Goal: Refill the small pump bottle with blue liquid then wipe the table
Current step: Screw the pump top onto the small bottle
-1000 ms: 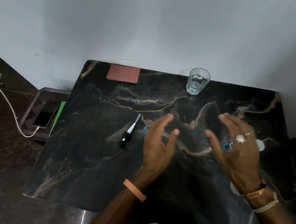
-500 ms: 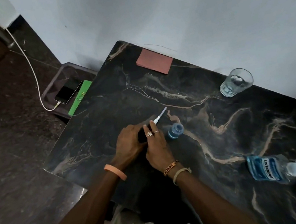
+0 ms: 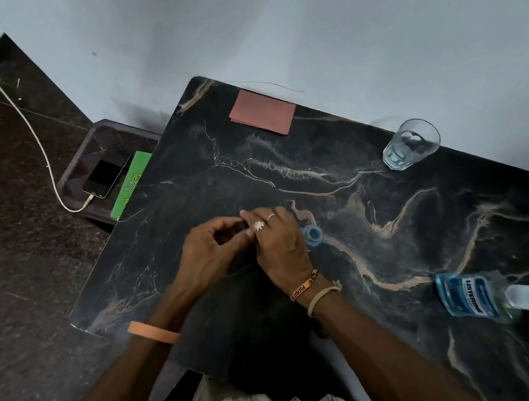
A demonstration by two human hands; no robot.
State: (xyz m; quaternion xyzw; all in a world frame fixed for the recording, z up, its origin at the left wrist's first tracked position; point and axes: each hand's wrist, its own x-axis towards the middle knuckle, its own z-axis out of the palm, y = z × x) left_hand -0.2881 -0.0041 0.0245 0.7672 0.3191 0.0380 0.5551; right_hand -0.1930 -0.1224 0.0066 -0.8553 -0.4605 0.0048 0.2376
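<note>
At the lower right of the frame, a clear bottle of blue liquid (image 3: 469, 298) lying on the dark marble table (image 3: 385, 250) carries a blue label with "LISTERINE" in white capitals; the smaller print under it is too fine to read. At the left, a green card (image 3: 130, 183) beside the table edge bears yellow lettering, too blurred to make out. An orange wristband (image 3: 304, 286) on the right wrist shows script that cannot be read.

Two hands showing: left hand (image 3: 211, 254), right hand (image 3: 278, 243). One small pump bottle (image 3: 312, 236), one mouthwash bottle (image 3: 472, 297), one glass (image 3: 410, 144), one reddish cloth (image 3: 263, 116) sitting on one table (image 3: 402, 247). One phone (image 3: 107, 172), one cable (image 3: 39, 145), one green card (image 3: 130, 185) lying beside.
</note>
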